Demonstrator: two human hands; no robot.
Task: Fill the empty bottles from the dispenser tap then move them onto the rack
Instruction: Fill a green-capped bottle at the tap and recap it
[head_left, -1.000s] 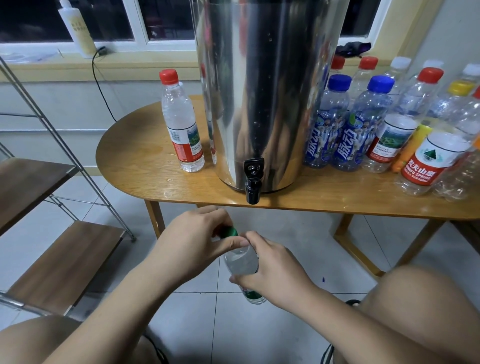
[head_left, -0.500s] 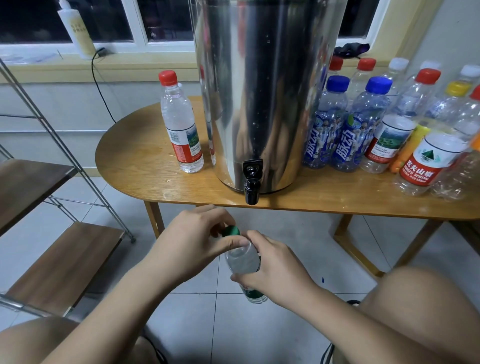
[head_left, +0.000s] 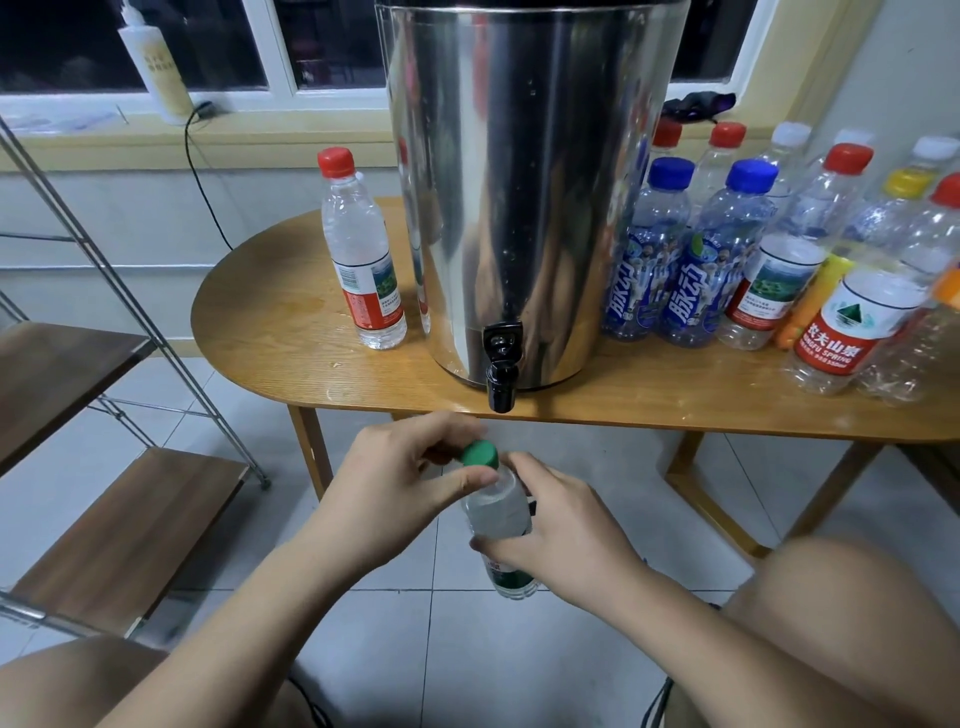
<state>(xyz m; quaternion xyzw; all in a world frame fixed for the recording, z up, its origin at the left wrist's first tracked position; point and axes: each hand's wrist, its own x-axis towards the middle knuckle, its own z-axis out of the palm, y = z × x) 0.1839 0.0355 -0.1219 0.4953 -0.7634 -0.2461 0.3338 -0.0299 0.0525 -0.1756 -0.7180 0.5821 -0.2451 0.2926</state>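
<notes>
A small clear bottle (head_left: 497, 514) with a green cap (head_left: 479, 453) hangs below the table edge, under the black tap (head_left: 501, 382) of the steel dispenser (head_left: 524, 182). My right hand (head_left: 558, 525) grips the bottle's body. My left hand (head_left: 402, 483) pinches the green cap with thumb and fingers. The bottle looks filled with water. A red-capped full bottle (head_left: 361, 254) stands on the wooden table (head_left: 270, 312) left of the dispenser. The rack's wooden shelves (head_left: 130, 525) are at the left.
Several capped bottles (head_left: 769, 244), blue, red, white and yellow tops, crowd the table right of the dispenser. A pale bottle (head_left: 156, 62) and a black cable (head_left: 208, 171) are by the window sill. My knees frame the tiled floor below.
The bottle and both hands have risen slightly toward the tap. More of the green cap shows as my left fingers shift around it.
</notes>
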